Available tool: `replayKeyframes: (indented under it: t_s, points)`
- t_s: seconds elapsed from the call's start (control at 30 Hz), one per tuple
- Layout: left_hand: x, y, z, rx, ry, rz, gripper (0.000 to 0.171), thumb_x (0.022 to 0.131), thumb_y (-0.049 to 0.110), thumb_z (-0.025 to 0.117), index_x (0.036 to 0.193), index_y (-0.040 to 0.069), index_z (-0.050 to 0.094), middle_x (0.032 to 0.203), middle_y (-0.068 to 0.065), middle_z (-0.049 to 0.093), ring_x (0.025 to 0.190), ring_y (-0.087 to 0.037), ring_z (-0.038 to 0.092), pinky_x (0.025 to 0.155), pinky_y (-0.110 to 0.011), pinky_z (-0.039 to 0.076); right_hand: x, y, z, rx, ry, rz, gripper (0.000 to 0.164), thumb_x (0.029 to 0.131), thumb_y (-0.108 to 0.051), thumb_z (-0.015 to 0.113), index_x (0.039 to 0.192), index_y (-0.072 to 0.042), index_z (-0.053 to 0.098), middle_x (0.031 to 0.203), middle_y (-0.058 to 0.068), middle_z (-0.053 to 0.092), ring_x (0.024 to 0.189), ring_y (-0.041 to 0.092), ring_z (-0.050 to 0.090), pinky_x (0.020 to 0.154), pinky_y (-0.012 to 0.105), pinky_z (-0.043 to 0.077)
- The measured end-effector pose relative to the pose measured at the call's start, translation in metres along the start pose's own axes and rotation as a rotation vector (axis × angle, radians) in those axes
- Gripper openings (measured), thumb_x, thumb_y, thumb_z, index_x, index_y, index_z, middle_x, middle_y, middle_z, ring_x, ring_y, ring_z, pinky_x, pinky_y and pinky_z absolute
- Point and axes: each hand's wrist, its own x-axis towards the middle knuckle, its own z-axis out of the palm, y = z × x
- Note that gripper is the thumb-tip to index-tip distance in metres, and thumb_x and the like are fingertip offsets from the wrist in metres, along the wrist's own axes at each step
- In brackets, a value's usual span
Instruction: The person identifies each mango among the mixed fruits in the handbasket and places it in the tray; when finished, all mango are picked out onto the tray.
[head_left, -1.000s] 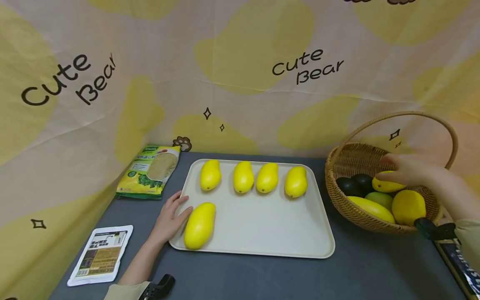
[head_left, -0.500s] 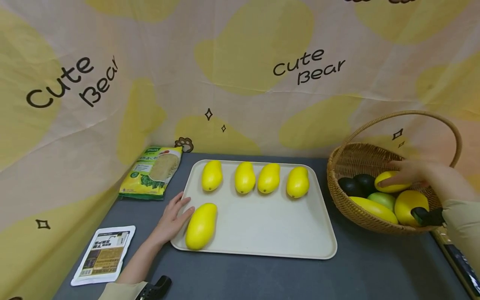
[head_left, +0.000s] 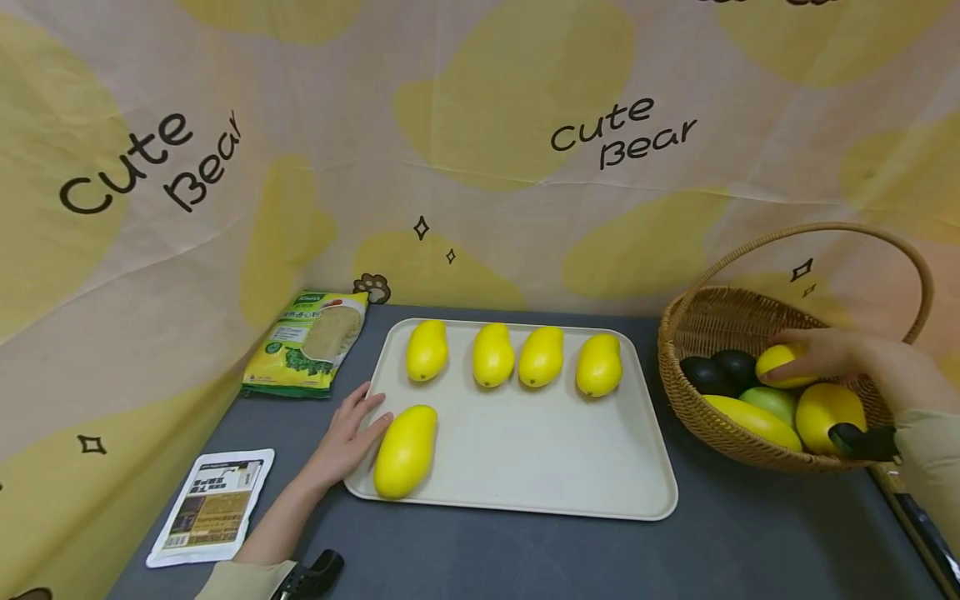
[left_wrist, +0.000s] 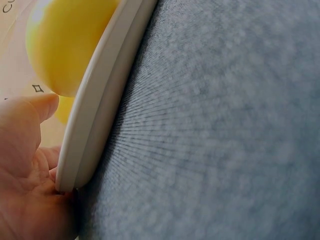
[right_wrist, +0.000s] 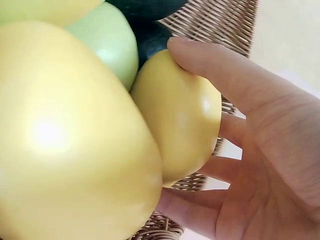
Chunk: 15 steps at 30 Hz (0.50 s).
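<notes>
Your right hand (head_left: 832, 353) is in the basket (head_left: 731, 317), fingers curled round a yellow mango (right_wrist: 175, 115): thumb on one side, fingers round the other, spread about as wide as the fruit. Probably held across its body because the pile crowds it. Mango sits at the back of the pile; can't tell if it's lifted.

Around it: dark avocados (head_left: 705, 376) to the left, green fruit (head_left: 772, 406) and long yellow fruit (head_left: 753, 422) toward the front, big yellow fruit (head_left: 828, 417) just in front. The bowl shape likely keeps them bunched.

Your left hand (head_left: 341, 437) lies at the left edge of the tray (head_left: 540, 450), fingers relaxed and apart, gripping nothing, presumably to steady it. Thumb is right by the large mango (head_left: 406, 452) in the tray's front left; contact unclear.

Four smaller mangoes (head_left: 492, 356) line the tray's far side, unevenly spaced, seemingly set out as a row.

Farther left, a food bag (head_left: 307, 343) lies by the cloth (head_left: 480, 150), a white packet (head_left: 212, 508) nearer you.
</notes>
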Motion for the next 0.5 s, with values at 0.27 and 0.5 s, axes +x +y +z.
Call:
replayKeyframes:
  t_s: [0.27, 0.5]
  points:
    - [0.001, 0.001, 0.001, -0.017, 0.003, -0.004, 0.061, 0.101, 0.04, 0.05, 0.146, -0.001, 0.04, 0.16, -0.017, 0.01, 0.145, -0.041, 0.008, 0.109, -0.066, 0.013, -0.009, -0.005, 0.005, -0.06, 0.211, -0.125, 0.07, 0.09, -0.038, 0.068, 0.138, 0.007, 0.042, 0.133, 0.04, 0.039, 0.114, 0.058, 0.045, 0.079, 0.058, 0.045]
    - [0.001, -0.002, 0.001, -0.019, 0.006, -0.013, 0.062, 0.101, 0.043, 0.049, 0.146, 0.0, 0.04, 0.16, -0.017, 0.01, 0.145, -0.04, 0.007, 0.109, -0.066, 0.013, -0.025, -0.028, 0.006, 0.013, 0.289, -0.187, 0.072, 0.093, -0.034, 0.067, 0.145, 0.002, 0.032, 0.139, 0.035, 0.035, 0.116, 0.056, 0.044, 0.079, 0.059, 0.046]
